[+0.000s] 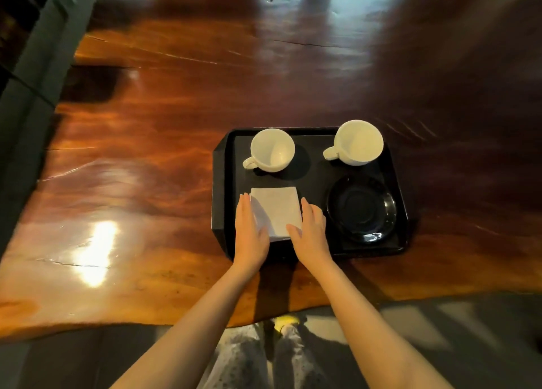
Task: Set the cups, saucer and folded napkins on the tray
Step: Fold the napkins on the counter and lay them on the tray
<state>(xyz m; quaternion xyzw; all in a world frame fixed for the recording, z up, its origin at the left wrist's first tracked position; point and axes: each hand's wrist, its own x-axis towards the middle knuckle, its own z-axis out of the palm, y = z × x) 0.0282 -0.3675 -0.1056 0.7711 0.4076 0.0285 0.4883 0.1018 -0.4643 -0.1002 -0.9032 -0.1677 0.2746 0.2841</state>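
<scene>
A black tray lies on the wooden table. Two white cups stand at its far side: one cup on the left, the other cup on the right, handles pointing left. A black saucer sits in the near right corner. A stack of folded white napkins lies in the near left part of the tray. My left hand rests flat against the stack's left side and my right hand against its right side, fingers extended, both touching the napkins.
The glossy wooden table stretches far to the left and beyond the tray. Its wavy near edge runs just behind my forearms. A dark grey bench or ledge stands along the left.
</scene>
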